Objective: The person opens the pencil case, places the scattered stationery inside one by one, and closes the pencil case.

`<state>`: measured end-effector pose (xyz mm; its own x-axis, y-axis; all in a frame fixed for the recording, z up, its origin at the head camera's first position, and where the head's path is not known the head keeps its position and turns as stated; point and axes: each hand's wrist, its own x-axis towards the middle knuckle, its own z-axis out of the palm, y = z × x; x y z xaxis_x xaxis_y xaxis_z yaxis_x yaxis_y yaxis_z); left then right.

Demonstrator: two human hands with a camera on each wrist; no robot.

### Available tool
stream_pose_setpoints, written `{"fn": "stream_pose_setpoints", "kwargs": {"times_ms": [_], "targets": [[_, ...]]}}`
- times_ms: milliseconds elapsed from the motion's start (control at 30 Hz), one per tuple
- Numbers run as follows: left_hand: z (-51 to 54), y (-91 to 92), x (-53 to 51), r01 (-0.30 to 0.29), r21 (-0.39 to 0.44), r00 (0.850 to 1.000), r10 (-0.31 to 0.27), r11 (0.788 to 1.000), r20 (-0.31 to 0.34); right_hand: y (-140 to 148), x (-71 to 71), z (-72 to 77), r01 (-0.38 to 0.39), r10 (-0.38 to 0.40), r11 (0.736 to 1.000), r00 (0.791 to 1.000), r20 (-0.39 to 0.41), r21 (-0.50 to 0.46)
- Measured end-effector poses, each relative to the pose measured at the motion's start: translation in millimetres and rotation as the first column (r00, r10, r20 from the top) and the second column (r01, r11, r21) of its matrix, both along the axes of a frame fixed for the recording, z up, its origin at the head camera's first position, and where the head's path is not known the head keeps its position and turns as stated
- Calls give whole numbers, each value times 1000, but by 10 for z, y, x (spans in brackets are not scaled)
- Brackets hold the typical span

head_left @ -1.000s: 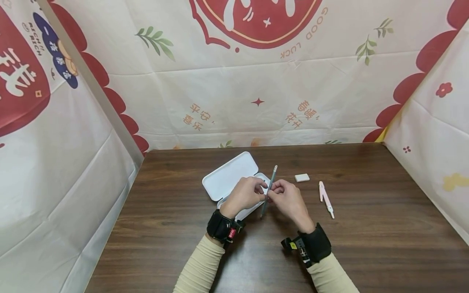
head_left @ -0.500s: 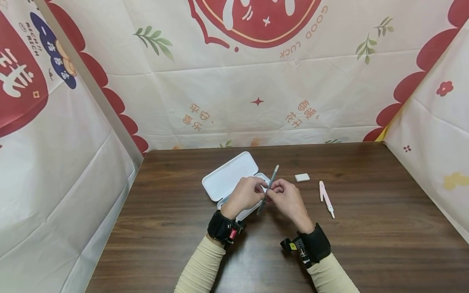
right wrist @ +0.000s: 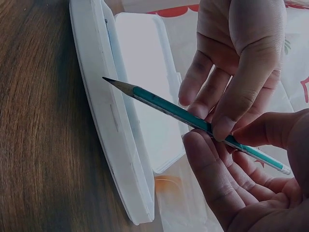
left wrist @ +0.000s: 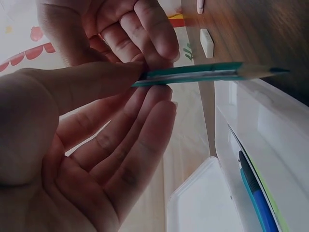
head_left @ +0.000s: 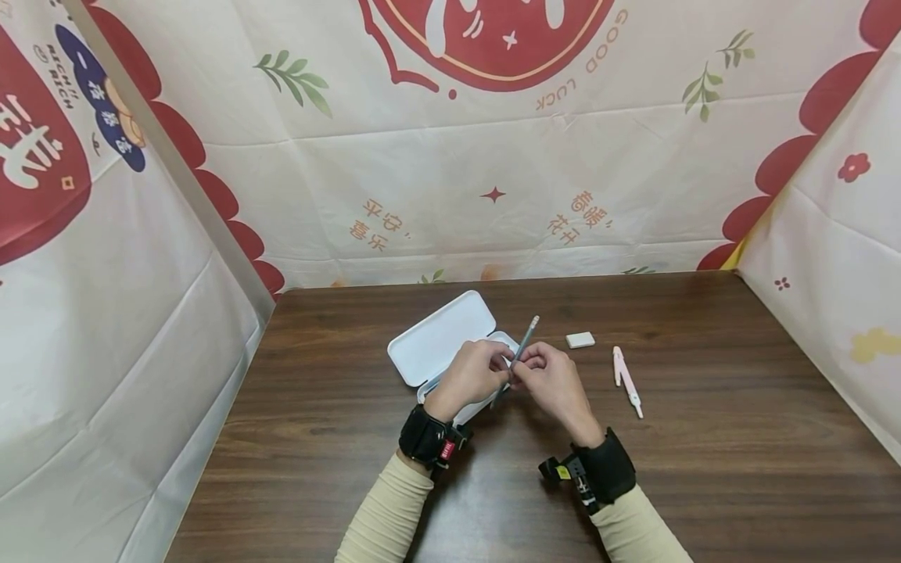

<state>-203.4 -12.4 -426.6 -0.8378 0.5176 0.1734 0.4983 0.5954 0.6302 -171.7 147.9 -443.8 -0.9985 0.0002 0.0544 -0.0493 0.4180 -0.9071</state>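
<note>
A green pencil (head_left: pixel 524 341) slants between the two hands above the open white case (head_left: pixel 442 338). The left hand (head_left: pixel 473 374) pinches its middle between thumb and fingers; the right hand (head_left: pixel 552 381) pinches it just beside, toward the white eraser-tipped end. In the right wrist view the pencil's dark sharpened point (right wrist: pixel 112 81) sticks out over the case's edge, while the left hand (right wrist: pixel 241 63) and right hand (right wrist: pixel 256 179) meet at the shaft. Inside the case, the left wrist view shows a blue pen (left wrist: pixel 260 200) and a thin green strip (left wrist: pixel 260 181).
On the brown table (head_left: pixel 704 469), a white eraser (head_left: pixel 580 340) lies right of the case, with a pink compass (head_left: pixel 626 381) farther right. Printed white cloth (head_left: pixel 436 172) hangs behind the table and at both sides.
The pencil has tilted further, its eraser end moving slightly right and its point left toward the case. Both hands stay nearly in place, still pinching it.
</note>
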Motion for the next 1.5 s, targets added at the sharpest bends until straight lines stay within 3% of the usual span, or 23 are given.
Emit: {"fn": "stream_pose_setpoints", "kwargs": {"times_ms": [500, 867, 1500], "targets": [[9, -4, 6, -2, -11, 1000, 2, 1000, 15, 4, 11, 15, -18, 18, 1000, 1000, -5, 4], [29, -22, 13, -6, -27, 1000, 5, 1000, -10, 1, 24, 60, -21, 22, 1000, 999, 34, -19], [45, -60, 7, -18, -23, 1000, 17, 1000, -22, 13, 12, 62, -26, 28, 998, 999, 31, -60]]}}
